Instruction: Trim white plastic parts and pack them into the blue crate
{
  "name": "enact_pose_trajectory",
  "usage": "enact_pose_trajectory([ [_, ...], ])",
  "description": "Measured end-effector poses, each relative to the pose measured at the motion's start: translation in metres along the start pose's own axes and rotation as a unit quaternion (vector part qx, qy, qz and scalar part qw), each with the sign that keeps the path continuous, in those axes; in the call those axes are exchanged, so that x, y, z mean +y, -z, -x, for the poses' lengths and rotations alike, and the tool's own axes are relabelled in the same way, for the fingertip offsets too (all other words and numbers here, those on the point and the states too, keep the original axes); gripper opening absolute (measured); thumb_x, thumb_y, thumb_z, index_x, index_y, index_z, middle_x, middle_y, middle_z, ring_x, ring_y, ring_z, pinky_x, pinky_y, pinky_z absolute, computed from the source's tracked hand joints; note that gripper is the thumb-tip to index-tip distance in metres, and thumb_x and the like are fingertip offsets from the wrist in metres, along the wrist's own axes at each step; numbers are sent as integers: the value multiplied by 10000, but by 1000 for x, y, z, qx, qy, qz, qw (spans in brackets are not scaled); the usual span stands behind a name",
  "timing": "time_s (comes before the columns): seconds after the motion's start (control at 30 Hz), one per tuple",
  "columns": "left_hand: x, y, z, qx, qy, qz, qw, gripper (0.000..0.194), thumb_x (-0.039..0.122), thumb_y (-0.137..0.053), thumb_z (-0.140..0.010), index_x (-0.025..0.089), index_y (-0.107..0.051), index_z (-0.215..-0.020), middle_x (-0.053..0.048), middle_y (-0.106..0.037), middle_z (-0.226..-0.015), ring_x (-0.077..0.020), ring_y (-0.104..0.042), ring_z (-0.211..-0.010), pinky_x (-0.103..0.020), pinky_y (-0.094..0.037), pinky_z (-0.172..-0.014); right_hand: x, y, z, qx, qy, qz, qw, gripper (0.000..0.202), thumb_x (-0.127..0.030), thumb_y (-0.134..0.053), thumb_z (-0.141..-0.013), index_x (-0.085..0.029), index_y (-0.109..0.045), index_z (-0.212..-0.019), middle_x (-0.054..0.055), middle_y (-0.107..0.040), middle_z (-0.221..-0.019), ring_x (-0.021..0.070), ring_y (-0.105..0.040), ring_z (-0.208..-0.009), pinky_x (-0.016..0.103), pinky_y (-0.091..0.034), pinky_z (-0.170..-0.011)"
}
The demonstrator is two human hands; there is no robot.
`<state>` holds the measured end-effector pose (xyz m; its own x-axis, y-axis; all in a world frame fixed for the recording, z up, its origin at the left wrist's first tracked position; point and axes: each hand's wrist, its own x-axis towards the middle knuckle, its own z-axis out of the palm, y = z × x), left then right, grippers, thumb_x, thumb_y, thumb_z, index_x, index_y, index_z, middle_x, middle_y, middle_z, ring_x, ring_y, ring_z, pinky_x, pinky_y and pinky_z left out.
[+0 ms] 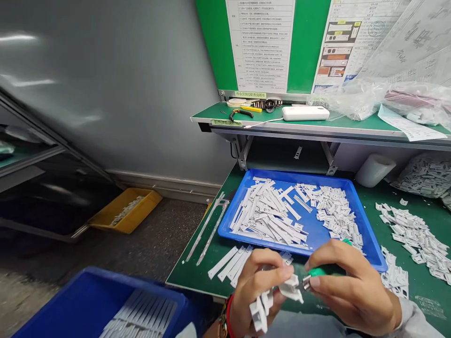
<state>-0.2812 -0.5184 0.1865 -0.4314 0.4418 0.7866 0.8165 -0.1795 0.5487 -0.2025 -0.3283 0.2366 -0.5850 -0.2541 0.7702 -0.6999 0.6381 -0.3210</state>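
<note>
White part (291, 288): at the fingertips of the left hand (258, 278), in front of the worktop's near edge
Long axis: appears to slope down from left to right; partly hidden by the fingers
Left hand: thumb and fingers clamped on the white part; further white pieces (260, 313) hang below, against the same hand
Green tool (317, 272): clamped in the right hand (352, 287), its metal end (306, 282) facing left; exact type cannot be told
Key relation: metal end just to the right of the white part, at nearly the same height; contact cannot be confirmed
Nearer hand: left, holding the part; right hand just beside it
Flat strips (223, 263): on the worktop (186, 278), just left of and beyond the left hand
Blue tray (315, 228): beyond both hands, bearing long strips and small parts
Loose pile (416, 234): right of the tray, beyond the right hand
</note>
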Motion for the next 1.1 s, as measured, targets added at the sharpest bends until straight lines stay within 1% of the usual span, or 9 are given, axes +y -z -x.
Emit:
enact_pose_trajectory([
  [0.13, 5, 0, 5, 18, 11, 23, 1000, 324, 302, -448, -979, 243, -558, -1278, -63, -591, -983, -142, -591, -791, -245, -513, -622, 4, -5, 8, 113, -88, 57, 988, 338, 11, -547, -840, -206, -586, -1096, 73, -632, -926, 169, -620, -823, 301, -542, -654],
  [0.17, 5, 0, 6, 19, 18, 20, 999, 324, 296, -448, -979, 241, -560, -1278, -64, -590, -992, -141, -589, -797, -243, -513, -625, 3, -5, 9, 115, -99, 38, 988, 362, 25, -552, -827, -206, -582, -1103, 68, -629, -919, 170, -619, -828, 301, -544, -658],
  [0.2, 6, 0, 7, 18, 23, 16, 999, 324, 287, -455, -977, 236, -562, -1278, -65, -588, -1000, -140, -586, -804, -241, -513, -630, 2, -5, 9, 93, -99, 2, 991, 364, 25, -548, -825, -202, -575, -1108, 63, -629, -905, 166, -618, -818, 294, -544, -651],
  [0.3, 7, -1, 9, 18, 34, 10, 999, 323, 252, -487, -961, 222, -568, -1272, -60, -585, -1011, -137, -583, -817, -239, -515, -651, -3, -3, 8, -27, -75, -105, 991, 312, -14, -515, -850, -184, -555, -1109, 61, -638, -872, 151, -611, -753, 271, -536, -607],
  [0.37, 8, -2, 10, 19, 36, 6, 999, 319, 236, -500, -952, 218, -573, -1263, -57, -586, -1009, -136, -589, -819, -242, -517, -660, -6, -2, 6, -54, -73, -115, 989, 297, -27, -510, -858, -185, -547, -1108, 65, -640, -873, 150, -603, -734, 270, -528, -596],
  [0.73, 11, -5, 9, 26, 38, -78, 996, 285, 239, -475, -964, 224, -602, -1219, -68, -635, -987, -152, -624, -805, -280, -533, -693, -3, -4, 12, -37, -79, -54, 995, 288, -62, -538, -872, -200, -562, -1125, 75, -648, -891, 159, -608, -717, 283, -518, -586],
  [0.93, 15, -2, 10, 19, 11, -99, 995, 287, 245, -503, -958, 233, -589, -1231, -39, -628, -914, -137, -631, -769, -267, -552, -693, 12, -22, 22, -29, -166, 65, 984, 163, -96, -522, -920, -201, -594, -1022, 74, -671, -921, 164, -649, -800, 281, -532, -666],
  [1.03, 9, 0, 10, 24, 59, -95, 993, 274, 204, -477, -957, 199, -609, -1197, -64, -617, -959, -145, -621, -802, -266, -539, -693, 14, -24, 22, -21, -193, 1, 981, 213, -117, -440, -957, -200, -546, -1123, 44, -653, -846, 143, -633, -733, 261, -528, -644],
  [1.1, 5, 1, 10, 25, 83, -78, 993, 277, 181, -483, -944, 192, -613, -1189, -71, -608, -963, -154, -611, -811, -272, -531, -684, 10, -24, 19, -36, -203, -50, 977, 225, -122, -363, -972, -195, -528, -1107, 24, -621, -781, 127, -594, -652, 242, -500, -586],
])
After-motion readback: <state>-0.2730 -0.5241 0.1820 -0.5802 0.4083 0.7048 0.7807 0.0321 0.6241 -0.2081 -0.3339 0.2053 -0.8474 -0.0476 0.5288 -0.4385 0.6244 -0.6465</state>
